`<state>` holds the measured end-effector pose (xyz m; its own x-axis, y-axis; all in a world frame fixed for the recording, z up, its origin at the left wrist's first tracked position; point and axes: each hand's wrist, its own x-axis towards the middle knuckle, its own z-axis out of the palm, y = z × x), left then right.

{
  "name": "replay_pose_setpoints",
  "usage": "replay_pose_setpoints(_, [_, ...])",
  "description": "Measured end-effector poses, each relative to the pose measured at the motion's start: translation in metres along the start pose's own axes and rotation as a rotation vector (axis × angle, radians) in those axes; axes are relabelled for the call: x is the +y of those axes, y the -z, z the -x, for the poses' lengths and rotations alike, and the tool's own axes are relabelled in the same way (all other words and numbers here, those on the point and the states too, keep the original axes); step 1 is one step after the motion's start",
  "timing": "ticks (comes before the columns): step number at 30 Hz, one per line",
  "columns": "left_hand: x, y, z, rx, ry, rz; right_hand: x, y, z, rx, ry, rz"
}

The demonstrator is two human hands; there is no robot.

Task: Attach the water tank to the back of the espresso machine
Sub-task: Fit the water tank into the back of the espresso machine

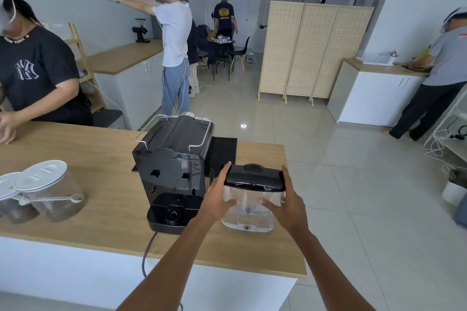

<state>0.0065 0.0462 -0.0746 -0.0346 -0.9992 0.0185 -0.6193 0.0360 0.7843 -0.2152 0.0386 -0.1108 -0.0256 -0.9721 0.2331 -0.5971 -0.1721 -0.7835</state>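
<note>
A clear water tank (249, 217) with a black lid stands on the wooden counter (106, 225), just right of the black espresso machine (171, 166). The machine's back faces me, with an empty black base ledge at its foot. My left hand (218, 197) grips the tank's left side, fingers reaching up to the lid. On the tank's right side is my right hand (288, 204), thumb at the lid and fingers across the clear front. The tank's bottom appears to rest on the counter, apart from the machine.
Two clear canisters (48, 192) with white lids stand at the counter's left. A black mat (222, 151) lies behind the tank. The machine's power cord (146, 252) hangs over the near edge. A person in a black shirt (38, 76) works across the counter; others stand farther off.
</note>
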Motion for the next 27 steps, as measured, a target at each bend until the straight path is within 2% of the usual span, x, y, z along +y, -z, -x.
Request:
replay_pose_setpoints(15, [-0.013, 0.011, 0.016, 0.075, -0.058, 0.145, -0.022, -0.003, 0.020, 0.081, 0.033, -0.033])
replay_pose_setpoints(27, [-0.031, 0.090, 0.060, 0.165, -0.175, 0.145, -0.102, -0.019, 0.060, 0.102, 0.051, -0.069])
